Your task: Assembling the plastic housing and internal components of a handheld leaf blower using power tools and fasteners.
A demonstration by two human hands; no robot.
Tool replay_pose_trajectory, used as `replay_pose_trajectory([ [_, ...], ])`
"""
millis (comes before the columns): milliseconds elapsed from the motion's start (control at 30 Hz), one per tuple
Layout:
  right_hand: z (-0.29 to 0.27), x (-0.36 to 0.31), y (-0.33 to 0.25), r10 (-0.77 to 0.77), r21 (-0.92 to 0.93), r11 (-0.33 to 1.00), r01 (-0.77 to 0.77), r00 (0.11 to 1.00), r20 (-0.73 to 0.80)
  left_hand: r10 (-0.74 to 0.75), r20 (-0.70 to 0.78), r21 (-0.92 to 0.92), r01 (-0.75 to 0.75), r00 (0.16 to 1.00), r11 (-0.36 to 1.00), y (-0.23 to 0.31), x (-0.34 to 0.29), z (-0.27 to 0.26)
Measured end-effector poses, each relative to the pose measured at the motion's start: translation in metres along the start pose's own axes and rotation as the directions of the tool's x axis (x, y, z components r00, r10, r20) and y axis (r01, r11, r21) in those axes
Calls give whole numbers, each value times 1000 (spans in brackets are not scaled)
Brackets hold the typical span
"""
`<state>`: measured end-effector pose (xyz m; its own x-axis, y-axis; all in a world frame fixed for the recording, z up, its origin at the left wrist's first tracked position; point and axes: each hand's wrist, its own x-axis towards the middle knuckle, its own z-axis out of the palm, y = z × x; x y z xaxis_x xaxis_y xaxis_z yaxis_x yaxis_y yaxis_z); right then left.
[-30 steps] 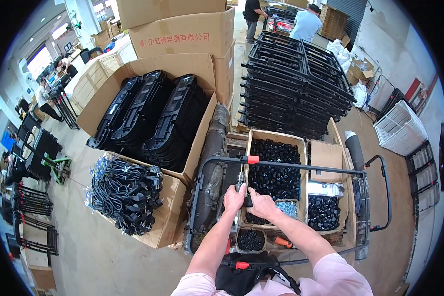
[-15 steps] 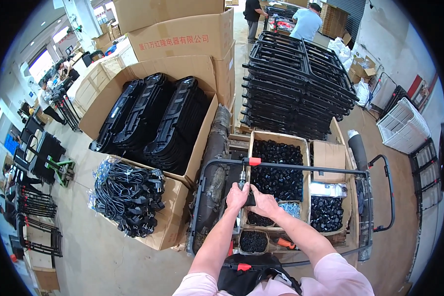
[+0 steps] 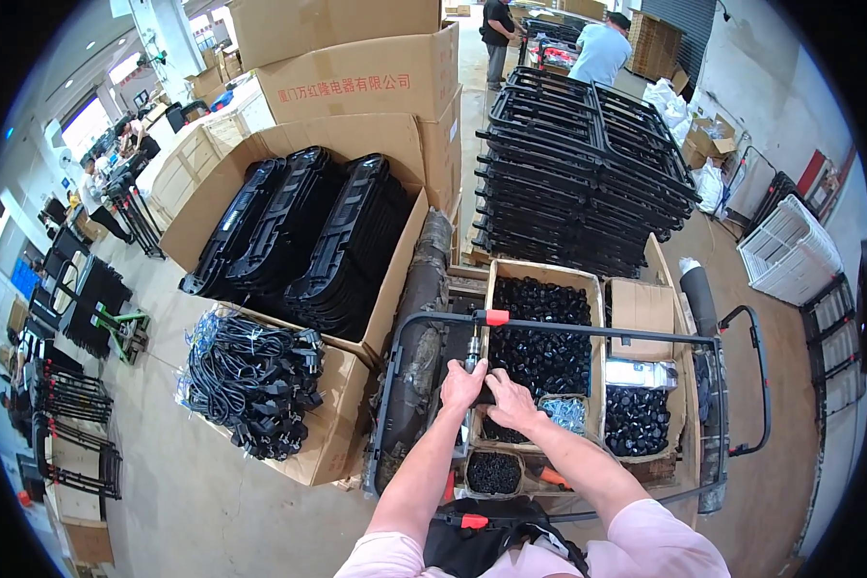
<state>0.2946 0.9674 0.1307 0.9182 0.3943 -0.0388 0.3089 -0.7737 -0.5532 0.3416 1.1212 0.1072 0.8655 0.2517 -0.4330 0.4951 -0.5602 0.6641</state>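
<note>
A power drill (image 3: 474, 349) with a silver chuck points away from me, its tip at the far bar of a black tubular frame (image 3: 588, 329). My left hand (image 3: 462, 383) is closed around the drill just behind the chuck. Close beside it, my right hand (image 3: 512, 401) is closed on the drill's dark body, which is mostly hidden by the fingers. A red plastic piece (image 3: 496, 317) sits on the bar just right of the drill tip. Another red piece (image 3: 473, 521) is on the frame's near side, by my body.
Under the frame stand a carton of black knobs (image 3: 539, 328), a bag of silver screws (image 3: 564, 414), a small box of black parts (image 3: 494, 473) and an orange-handled tool (image 3: 555, 478). Bundled cables (image 3: 250, 380) and a carton of black mouldings (image 3: 409, 275) lie left. Stacked frames (image 3: 578, 183) rise ahead.
My right hand has drawn in slightly over the drill body, covering more of it. The whole view has shifted a little; the drill tip stays at the far bar.
</note>
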Motion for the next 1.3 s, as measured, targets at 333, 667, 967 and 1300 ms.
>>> replay_pose_trajectory([
  [333, -3, -9, -6, 5, -5, 1000, -5, 1000, 22, 62, -65, -42, -65, 996, 997, -4, -11, -2],
  [667, -2, -27, -12, -4, -57, 998, 5, 1000, 18, 146, -173, -25, -152, 974, 988, -15, -28, 5],
  [967, -21, -38, 13, 75, -58, 995, -76, 997, -14, 241, -198, 68, -232, 950, 970, 10, -42, 28],
  [1300, -31, -35, 19, 97, -13, 995, -97, 995, 23, 234, -218, 88, -220, 948, 972, 16, -39, 34],
])
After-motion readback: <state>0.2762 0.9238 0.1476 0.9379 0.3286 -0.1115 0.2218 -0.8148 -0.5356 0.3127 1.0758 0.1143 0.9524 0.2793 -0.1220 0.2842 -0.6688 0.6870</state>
